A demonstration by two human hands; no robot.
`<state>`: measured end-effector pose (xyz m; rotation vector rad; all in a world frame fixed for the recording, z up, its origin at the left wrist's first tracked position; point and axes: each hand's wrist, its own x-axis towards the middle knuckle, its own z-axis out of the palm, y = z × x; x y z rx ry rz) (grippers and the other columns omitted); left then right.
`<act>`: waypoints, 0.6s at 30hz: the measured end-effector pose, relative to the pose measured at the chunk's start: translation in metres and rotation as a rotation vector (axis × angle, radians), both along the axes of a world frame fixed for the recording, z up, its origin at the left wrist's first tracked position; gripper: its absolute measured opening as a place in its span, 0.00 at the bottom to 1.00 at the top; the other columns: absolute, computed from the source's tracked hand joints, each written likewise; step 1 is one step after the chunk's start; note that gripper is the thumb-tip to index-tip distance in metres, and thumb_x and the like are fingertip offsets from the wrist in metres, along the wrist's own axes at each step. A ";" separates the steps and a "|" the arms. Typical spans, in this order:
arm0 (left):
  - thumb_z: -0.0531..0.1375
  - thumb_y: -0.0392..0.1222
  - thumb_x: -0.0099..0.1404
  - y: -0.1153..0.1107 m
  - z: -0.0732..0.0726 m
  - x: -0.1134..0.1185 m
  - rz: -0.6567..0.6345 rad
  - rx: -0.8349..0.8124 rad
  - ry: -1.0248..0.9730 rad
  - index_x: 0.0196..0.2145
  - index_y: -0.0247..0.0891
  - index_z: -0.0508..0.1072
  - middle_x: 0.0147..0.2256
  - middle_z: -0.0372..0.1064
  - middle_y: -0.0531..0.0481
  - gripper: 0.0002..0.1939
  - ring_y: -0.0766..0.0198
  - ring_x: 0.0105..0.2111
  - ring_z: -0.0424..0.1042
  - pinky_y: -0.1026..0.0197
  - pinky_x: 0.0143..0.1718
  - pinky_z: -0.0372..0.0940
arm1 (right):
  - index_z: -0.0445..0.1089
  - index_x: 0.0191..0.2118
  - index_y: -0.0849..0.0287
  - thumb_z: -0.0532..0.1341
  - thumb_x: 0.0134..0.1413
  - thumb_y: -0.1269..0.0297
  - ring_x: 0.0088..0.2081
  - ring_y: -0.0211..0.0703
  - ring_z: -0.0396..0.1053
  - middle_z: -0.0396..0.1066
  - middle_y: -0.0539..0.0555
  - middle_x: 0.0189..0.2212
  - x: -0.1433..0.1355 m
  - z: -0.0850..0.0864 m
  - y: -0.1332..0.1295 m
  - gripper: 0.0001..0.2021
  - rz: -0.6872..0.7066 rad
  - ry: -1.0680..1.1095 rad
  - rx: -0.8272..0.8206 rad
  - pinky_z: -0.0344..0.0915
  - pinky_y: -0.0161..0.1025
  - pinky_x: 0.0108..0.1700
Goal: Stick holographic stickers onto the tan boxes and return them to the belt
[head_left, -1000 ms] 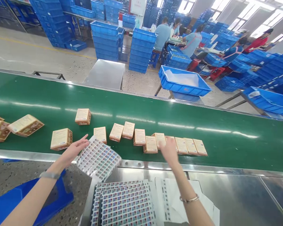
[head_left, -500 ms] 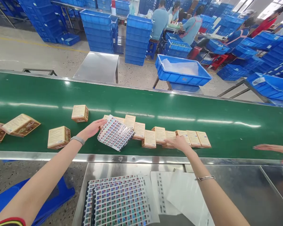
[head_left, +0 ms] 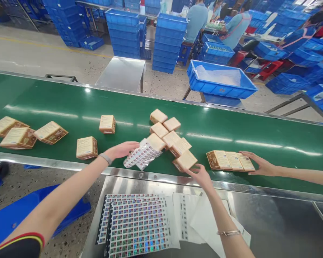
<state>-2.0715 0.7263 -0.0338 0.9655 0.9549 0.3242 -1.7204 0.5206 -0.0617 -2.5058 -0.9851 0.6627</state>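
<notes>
My left hand (head_left: 126, 148) is closed on a bent sheet of small shiny stickers (head_left: 142, 154), which covers the near side of a small cream and brown box (head_left: 156, 142). More boxes form two slanting, touching rows on the green belt. At the near end of one row, a box (head_left: 186, 159) has my right hand (head_left: 201, 176) at its near corner. The fingers of that hand are spread, with the tips against the box. Below, several sticker sheets (head_left: 140, 225) lie stacked on the metal table.
A co-worker's hand (head_left: 260, 165) rests at the right end of a short row of boxes (head_left: 233, 160). Loose boxes (head_left: 86, 147) sit on the belt (head_left: 123, 104) to the left. White backing sheets (head_left: 210, 218) lie on the metal table (head_left: 280, 222). Beyond the belt stands a blue crate (head_left: 222, 89).
The straight row of boxes has split: some now lie slanted in two rows, others stand farther right by the co-worker's hand. My right hand has come nearer. The sticker sheet is more bent.
</notes>
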 end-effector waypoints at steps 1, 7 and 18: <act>0.70 0.45 0.56 -0.007 -0.002 0.003 0.001 -0.006 -0.002 0.37 0.32 0.77 0.38 0.76 0.43 0.15 0.58 0.37 0.73 0.57 0.38 0.66 | 0.70 0.50 0.66 0.67 0.38 0.41 0.40 0.57 0.76 0.78 0.64 0.37 -0.006 -0.001 0.000 0.37 -0.002 0.011 -0.038 0.70 0.45 0.41; 0.71 0.46 0.52 -0.020 0.006 -0.025 0.013 -0.018 0.007 0.32 0.34 0.77 0.31 0.74 0.47 0.14 0.64 0.31 0.70 0.61 0.35 0.63 | 0.66 0.52 0.75 0.66 0.40 0.42 0.50 0.69 0.71 0.72 0.77 0.46 -0.001 0.024 0.012 0.41 -0.045 -0.013 -0.119 0.66 0.53 0.49; 0.73 0.59 0.42 -0.176 0.029 -0.051 -0.072 -0.199 0.011 0.27 0.35 0.72 0.22 0.65 0.57 0.26 0.71 0.23 0.60 0.66 0.26 0.51 | 0.73 0.33 0.51 0.58 0.51 0.40 0.44 0.54 0.73 0.76 0.56 0.38 -0.160 0.058 -0.086 0.20 -0.075 0.259 0.474 0.70 0.47 0.47</act>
